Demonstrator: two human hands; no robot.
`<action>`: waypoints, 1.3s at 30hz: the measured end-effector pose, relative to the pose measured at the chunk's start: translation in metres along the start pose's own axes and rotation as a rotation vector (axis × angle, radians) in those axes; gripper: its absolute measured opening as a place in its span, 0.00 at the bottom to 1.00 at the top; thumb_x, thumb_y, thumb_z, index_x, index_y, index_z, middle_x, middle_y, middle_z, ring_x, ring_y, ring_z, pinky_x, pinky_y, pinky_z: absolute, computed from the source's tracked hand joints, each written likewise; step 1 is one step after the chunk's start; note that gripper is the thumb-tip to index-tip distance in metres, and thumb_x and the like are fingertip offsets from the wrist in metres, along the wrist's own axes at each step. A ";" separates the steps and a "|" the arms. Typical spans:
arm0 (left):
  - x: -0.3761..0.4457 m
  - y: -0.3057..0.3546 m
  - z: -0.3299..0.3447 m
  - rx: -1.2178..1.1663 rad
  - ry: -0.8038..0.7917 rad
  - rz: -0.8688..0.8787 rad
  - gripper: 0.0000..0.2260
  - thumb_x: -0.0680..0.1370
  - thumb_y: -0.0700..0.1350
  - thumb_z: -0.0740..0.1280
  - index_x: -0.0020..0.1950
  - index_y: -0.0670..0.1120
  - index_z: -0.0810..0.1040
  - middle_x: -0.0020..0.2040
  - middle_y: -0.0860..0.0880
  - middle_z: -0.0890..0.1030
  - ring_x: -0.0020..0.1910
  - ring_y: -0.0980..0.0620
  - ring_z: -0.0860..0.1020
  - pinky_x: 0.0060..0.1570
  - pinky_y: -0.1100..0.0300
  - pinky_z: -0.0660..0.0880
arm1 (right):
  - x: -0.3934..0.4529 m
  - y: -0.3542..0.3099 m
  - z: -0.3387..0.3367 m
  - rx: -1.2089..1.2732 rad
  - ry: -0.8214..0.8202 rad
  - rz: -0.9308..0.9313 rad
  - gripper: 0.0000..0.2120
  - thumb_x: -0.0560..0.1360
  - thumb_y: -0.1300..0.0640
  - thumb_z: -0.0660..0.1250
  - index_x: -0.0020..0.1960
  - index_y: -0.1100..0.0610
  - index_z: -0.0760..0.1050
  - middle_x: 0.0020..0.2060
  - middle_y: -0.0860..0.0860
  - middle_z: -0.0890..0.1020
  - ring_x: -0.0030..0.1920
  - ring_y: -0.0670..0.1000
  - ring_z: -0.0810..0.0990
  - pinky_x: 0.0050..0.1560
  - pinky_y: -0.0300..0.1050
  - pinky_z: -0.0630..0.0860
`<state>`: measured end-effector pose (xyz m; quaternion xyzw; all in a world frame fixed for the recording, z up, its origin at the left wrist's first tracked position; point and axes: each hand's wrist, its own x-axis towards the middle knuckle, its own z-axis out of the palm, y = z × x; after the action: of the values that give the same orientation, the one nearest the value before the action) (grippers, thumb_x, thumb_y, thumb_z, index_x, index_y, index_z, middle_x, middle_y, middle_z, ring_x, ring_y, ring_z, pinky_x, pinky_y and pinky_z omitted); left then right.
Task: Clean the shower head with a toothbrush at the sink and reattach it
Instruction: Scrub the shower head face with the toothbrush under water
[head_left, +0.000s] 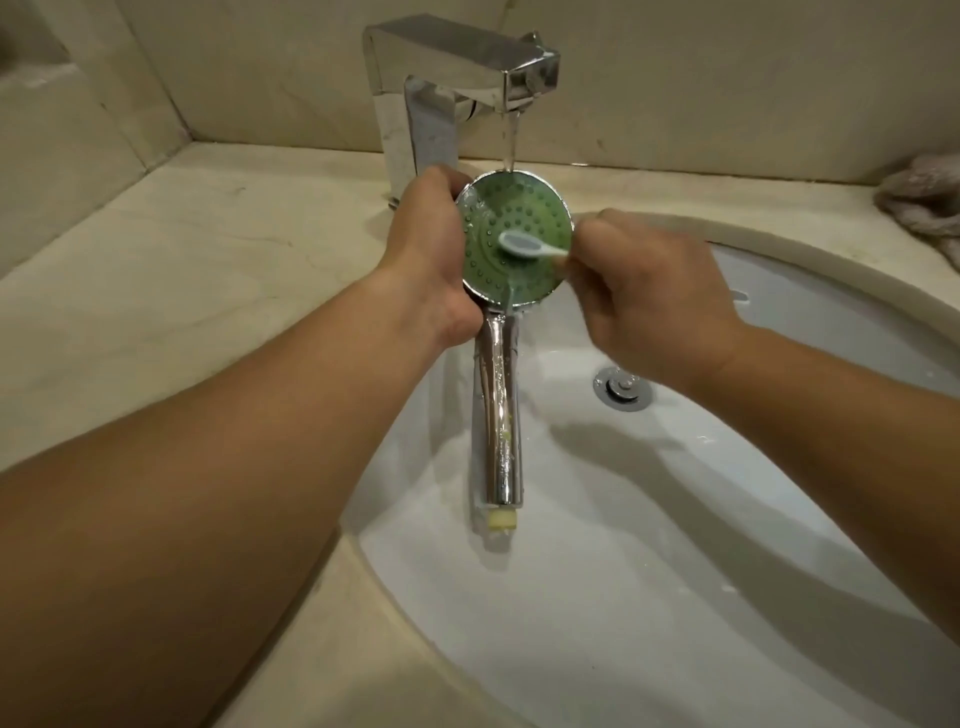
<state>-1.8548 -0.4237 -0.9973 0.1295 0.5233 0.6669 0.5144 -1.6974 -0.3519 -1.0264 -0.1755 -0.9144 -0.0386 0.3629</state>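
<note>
A pale stone counter (156, 291) wraps a white oval sink (649, 597), and a square chrome tap (457, 78) stands at the back with a thin stream of water (510, 140) falling from its spout. A crumpled towel (924, 202) lies at the far right edge of the counter. Down in the sink, right of centre, is the chrome drain (621, 387).

Over the sink a person holds a shower head (514, 244), detached from its hose. Its round green face looks up, right under the running water, and its chrome handle runs straight back toward the person, ending in a pale threaded tip above the sink. That long line, face far and handle near, is what the scrubbing turns on.

The left hand (431, 254) is wrapped round the left rim of the face and the neck below it, fingers curled behind, holding it steady. The right hand (649, 296) comes in from the right, fingers closed in a pinch on the stem of a toothbrush (524, 247). The brush lies crosswise, its pale head pressed near the middle of the green face, at right angles to the handle.

The brush hand looks slightly blurred. Scrubbing seems to be the step in hand; reattaching is not yet done.
</note>
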 end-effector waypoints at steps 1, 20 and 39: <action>0.000 0.000 0.000 -0.008 0.000 -0.006 0.23 0.79 0.54 0.58 0.64 0.42 0.82 0.56 0.39 0.85 0.52 0.39 0.84 0.56 0.43 0.81 | 0.000 -0.002 0.001 -0.001 -0.017 -0.018 0.06 0.77 0.57 0.59 0.42 0.58 0.69 0.36 0.56 0.74 0.29 0.60 0.70 0.26 0.48 0.66; -0.001 -0.003 0.002 -0.008 -0.002 -0.016 0.14 0.80 0.54 0.58 0.48 0.48 0.79 0.47 0.44 0.85 0.44 0.43 0.81 0.47 0.47 0.80 | 0.001 0.012 -0.002 0.083 0.084 0.272 0.10 0.79 0.55 0.61 0.41 0.54 0.63 0.34 0.49 0.67 0.33 0.56 0.64 0.33 0.45 0.58; -0.008 0.005 0.003 -0.021 0.111 0.008 0.21 0.83 0.56 0.57 0.61 0.46 0.84 0.48 0.44 0.88 0.49 0.42 0.85 0.50 0.43 0.82 | -0.023 0.006 0.005 0.010 0.081 0.015 0.09 0.79 0.57 0.60 0.41 0.59 0.67 0.34 0.56 0.72 0.27 0.56 0.65 0.26 0.44 0.63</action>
<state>-1.8514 -0.4282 -0.9890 0.0889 0.5435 0.6806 0.4831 -1.6828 -0.3516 -1.0467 -0.1788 -0.8978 -0.0385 0.4007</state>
